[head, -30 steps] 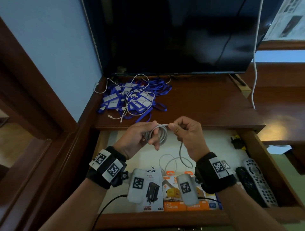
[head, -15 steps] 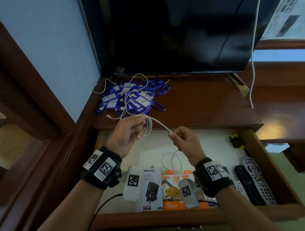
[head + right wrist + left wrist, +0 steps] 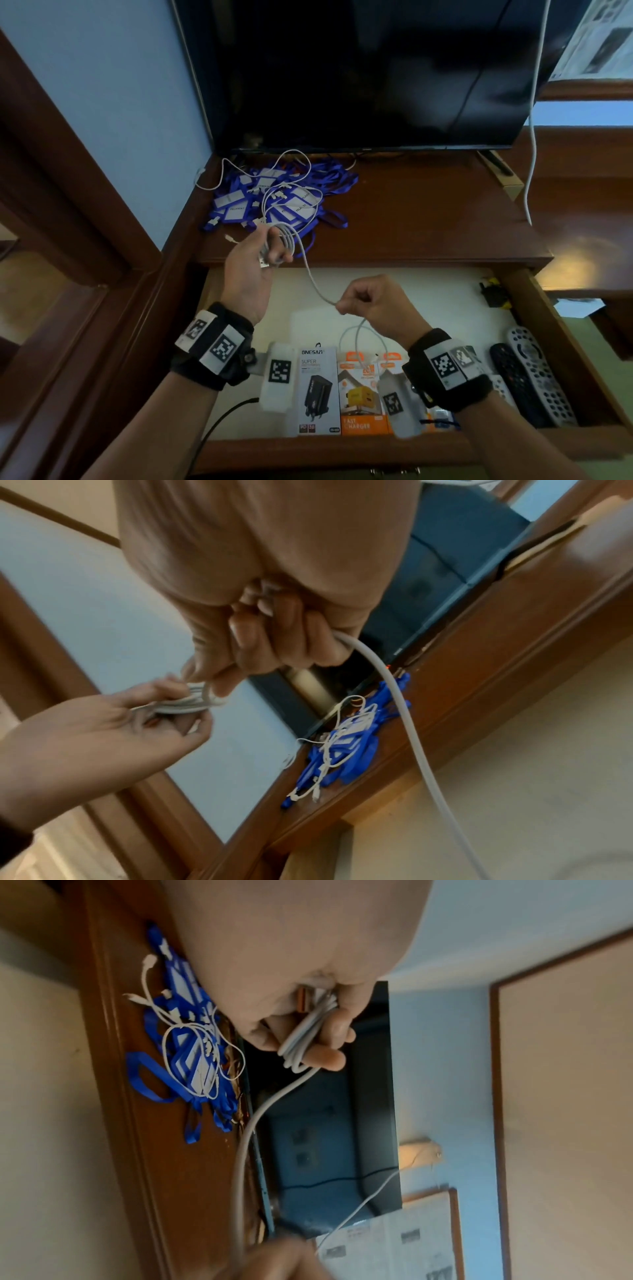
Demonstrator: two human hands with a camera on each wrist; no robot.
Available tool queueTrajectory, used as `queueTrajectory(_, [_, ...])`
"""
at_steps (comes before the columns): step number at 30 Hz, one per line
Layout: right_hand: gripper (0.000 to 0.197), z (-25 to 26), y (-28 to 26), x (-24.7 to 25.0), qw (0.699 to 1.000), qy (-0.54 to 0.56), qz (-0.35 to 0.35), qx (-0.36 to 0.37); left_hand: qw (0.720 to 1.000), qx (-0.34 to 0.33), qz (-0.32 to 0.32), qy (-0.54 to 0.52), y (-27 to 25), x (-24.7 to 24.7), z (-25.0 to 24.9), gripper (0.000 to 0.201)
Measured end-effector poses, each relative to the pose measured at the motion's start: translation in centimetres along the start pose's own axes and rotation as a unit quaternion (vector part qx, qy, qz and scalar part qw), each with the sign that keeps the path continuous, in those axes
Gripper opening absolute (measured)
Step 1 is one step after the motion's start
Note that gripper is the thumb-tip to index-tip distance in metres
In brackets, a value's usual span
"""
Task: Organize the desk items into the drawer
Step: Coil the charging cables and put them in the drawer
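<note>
**Cable held over the open drawer**

At the near edge of the drawer (image 3: 561,322), three charger boxes (image 3: 317,390) lie flat side by side. Two remotes (image 3: 537,380) lie to their right, against the right wall. The tail of the cable (image 3: 310,270) hangs in a loop above the boxes.

The right hand (image 3: 373,305) is over the middle of the drawer. Its grip is clamped on the cable: thumb and forefinger pinch the strand, and the other fingers (image 3: 246,639) are curled into the palm. The tail drops from under this hand.

From the right hand the strand runs up and left to the left hand (image 3: 255,263), which is over the front edge of the tabletop (image 3: 428,219). The grip of the left hand is clamped on a coil of several turns of the same cable. The fingers (image 3: 329,1058) curl round the coil, and a metal plug end shows at the palm side.

A black and yellow item (image 3: 493,291) lies at the far right corner of the drawer; its kind cannot be told.

On the tabletop, just beyond the left hand, lies a heap of blue lanyards (image 3: 274,202) with card holders. Thin white cables (image 3: 298,185) lie tangled over the heap. Behind it stands a dark screen (image 3: 359,75).
</note>
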State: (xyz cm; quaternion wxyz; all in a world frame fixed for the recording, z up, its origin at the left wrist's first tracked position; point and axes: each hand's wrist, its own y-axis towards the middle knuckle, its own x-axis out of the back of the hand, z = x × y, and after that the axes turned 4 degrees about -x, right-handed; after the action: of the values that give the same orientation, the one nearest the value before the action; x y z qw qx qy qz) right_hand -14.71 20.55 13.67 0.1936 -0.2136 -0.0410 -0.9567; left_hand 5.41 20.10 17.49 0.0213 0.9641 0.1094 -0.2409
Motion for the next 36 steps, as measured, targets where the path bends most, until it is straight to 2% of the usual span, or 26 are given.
queueTrajectory(2, [0.014,1.3,0.1,-0.3,0.999,-0.016,0.032,0.010,0.996,-0.017,0.019,0.086,-0.2,-0.5,0.6,0.033])
queueTrajectory(4, [0.026,2.1,0.3,-0.3,0.998,-0.023,0.047,0.029,0.986,-0.024,0.038,0.162,-0.3,-0.8,1.0,0.034])
queueTrajectory(7, [0.035,2.7,0.5,0.1,0.998,0.014,0.020,0.059,0.967,-0.013,0.088,0.238,-0.7,-1.3,1.2,0.033])
queueTrajectory(10, [0.034,3.1,0.7,0.7,0.995,0.069,-0.023,0.067,0.958,0.016,0.121,0.261,-1.3,-1.5,1.4,0.032])
queueTrajectory(18, [0.030,2.4,0.9,1.7,0.985,0.127,-0.101,0.053,0.943,0.050,0.213,0.251,-2.1,-1.4,1.9,0.035])
queueTrajectory(22, [0.029,2.0,1.1,1.4,0.981,0.128,-0.140,0.031,0.935,0.079,0.253,0.235,-2.2,-2.0,1.9,0.045])
queueTrajectory(26, [0.027,1.9,1.0,1.4,0.978,0.136,-0.155,0.025,0.931,0.120,0.297,0.177,-2.3,-2.1,1.8,0.036])
queueTrajectory(31, [0.031,1.2,0.1,0.7,0.974,0.161,-0.156,0.020,0.937,0.140,0.287,0.141,-1.8,-1.9,1.5,0.032])
queueTrajectory(34, [0.032,0.5,-0.2,0.6,0.974,0.189,-0.123,0.011,0.939,0.137,0.278,0.146,-1.1,-1.5,0.7,0.032])
queueTrajectory(36, [0.027,-0.3,0.0,0.8,0.975,0.194,-0.107,-0.003,0.953,0.131,0.248,0.117,-0.4,-1.1,0.0,0.031])
